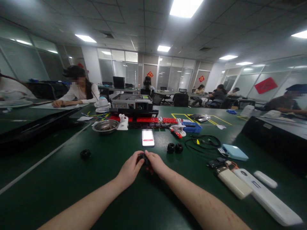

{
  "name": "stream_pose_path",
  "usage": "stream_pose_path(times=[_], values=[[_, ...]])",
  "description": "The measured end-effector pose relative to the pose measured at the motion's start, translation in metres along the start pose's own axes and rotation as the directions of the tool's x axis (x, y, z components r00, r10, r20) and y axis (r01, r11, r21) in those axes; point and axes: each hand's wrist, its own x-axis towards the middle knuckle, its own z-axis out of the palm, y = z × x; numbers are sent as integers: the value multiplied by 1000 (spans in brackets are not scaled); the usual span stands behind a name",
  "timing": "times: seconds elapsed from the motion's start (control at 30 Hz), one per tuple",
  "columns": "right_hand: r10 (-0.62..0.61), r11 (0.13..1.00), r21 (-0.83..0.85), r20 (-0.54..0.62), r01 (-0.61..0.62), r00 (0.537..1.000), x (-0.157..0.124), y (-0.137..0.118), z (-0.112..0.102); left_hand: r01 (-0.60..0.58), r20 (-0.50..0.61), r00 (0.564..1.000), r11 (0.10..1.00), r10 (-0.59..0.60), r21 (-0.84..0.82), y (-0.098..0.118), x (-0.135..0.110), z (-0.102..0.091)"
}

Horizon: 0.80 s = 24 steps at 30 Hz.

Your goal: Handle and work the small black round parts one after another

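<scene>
My left hand (130, 166) and my right hand (156, 164) meet above the green table. Both are closed around a small black part (144, 158), mostly hidden by the fingers, so its kind is unclear. Something reddish shows below my right fingers. Just beyond the hands lies a phone (148, 142) with its screen lit. Two black round parts (170, 148) stand side by side to the right of the phone, and another black round part (85, 154) lies off to the left.
A metal bowl (105, 130) holds small pieces. Behind it are red trays (147, 119), an open metal case (131, 101) and a blue bin (192, 128). To the right lie a coiled black cable (203, 145), a light-blue box (235, 152) and white power banks (233, 182). Other people sit around.
</scene>
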Motion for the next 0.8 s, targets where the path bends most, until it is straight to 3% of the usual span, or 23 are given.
stream_pose_path(times=[0.1, 0.17, 0.23, 0.3, 0.37, 0.5, 0.6, 0.7, 0.8], values=[[-219, 965, -168, -90, 202, 972, -2, 0, -6, 55, 69, 996, 997, -51, -60, 0, 2, 1], [-393, 875, -336, -70, 349, 917, -8, -4, -10, 236, 126, 969, 953, -214, -191, -3, 4, 4], [-531, 725, -488, 52, 485, 846, -15, -9, -11, 423, 182, 905, 851, -384, -312, -7, 8, 6], [-597, 590, -557, 188, 585, 780, -22, -15, -9, 515, 210, 857, 771, -470, -374, -12, 10, 7], [-638, 476, -592, 277, 650, 719, -27, -20, -5, 545, 236, 838, 739, -492, -396, -15, 12, 7], [-691, 354, -630, 322, 691, 648, -28, -19, -1, 609, 340, 793, 640, -505, -469, -15, 11, 6], [-717, 401, -580, 283, 709, 637, -25, -13, -2, 567, 387, 823, 640, -416, -518, -12, 10, 6], [-659, 636, -491, 57, 596, 750, -20, -7, -5, 462, 289, 887, 702, -360, -543, -9, 11, 4], [-459, 861, -329, -173, 388, 872, -12, -3, -7, 310, 114, 951, 862, -289, -402, -7, 11, 0]])
